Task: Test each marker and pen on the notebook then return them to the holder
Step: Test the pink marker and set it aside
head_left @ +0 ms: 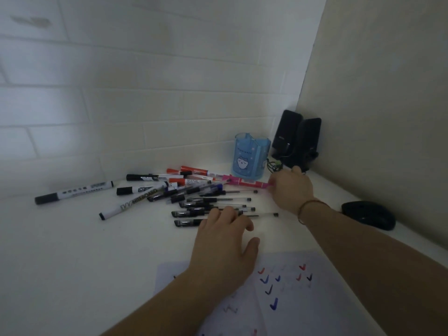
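Risk: right hand point(292, 187) pinching pink marker point(247, 182) by its end at 1 o'clock, beside holder point(251, 155), could drag neighbouring pens point(213, 207) off-pile, while left hand point(224, 241), fingers relaxed, rests on them above notebook point(278, 294) at 6.

Two black speakers point(297, 139) stand in the far right corner against the tiled wall point(145, 93). A black mouse point(368, 214) lies nearer, right, on the white desk point(72, 251).
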Tool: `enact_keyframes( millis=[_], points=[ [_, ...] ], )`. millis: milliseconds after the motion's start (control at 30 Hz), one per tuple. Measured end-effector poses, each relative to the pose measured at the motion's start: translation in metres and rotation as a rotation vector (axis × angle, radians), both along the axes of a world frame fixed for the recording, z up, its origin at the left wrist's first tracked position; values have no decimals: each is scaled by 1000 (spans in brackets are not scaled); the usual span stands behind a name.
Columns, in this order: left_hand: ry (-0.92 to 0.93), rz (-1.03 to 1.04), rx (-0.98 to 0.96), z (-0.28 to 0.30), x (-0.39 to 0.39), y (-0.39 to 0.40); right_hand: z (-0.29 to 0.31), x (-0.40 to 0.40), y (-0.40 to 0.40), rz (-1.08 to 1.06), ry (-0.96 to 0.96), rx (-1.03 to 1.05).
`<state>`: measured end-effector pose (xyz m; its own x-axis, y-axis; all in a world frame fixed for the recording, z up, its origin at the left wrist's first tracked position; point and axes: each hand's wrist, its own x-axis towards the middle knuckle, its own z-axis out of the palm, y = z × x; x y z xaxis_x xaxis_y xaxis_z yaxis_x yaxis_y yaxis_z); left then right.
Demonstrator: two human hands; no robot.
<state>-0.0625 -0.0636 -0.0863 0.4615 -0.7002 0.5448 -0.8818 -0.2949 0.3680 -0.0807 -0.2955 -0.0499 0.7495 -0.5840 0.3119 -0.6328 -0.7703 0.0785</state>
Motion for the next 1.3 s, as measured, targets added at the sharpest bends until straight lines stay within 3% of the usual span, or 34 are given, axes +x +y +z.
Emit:
enact_keyframes(
  millis=[133,233,333,433,567,633,700,833,967,1300],
  points=[
    [27,-21,-50,2,-2,1,16,-43,13,-19,-292,50],
    [45,3,-161,11,-9,2,29,-91,33,122,-382,210],
    [50,51,-235,18,-16,1,38,-126,66,303,-463,430],
    [20,62,-180,17,-17,0,32,-138,81,361,-592,726],
    [74,-84,-105,15,-15,-1,26,-144,90,396,-832,1079],
    [93,-222,-106,18,-19,-1,23,-145,101,466,-830,1243],
    [74,-362,-95,22,-27,0,17,-142,114,542,-726,1249],
    [118,-482,-11,28,-30,6,5,-136,124,593,-776,1258],
    [140,-516,26,28,-27,7,0,-136,124,644,-795,1368],
    [145,-420,89,26,-42,5,7,-137,128,584,-846,1415]
  ],
)
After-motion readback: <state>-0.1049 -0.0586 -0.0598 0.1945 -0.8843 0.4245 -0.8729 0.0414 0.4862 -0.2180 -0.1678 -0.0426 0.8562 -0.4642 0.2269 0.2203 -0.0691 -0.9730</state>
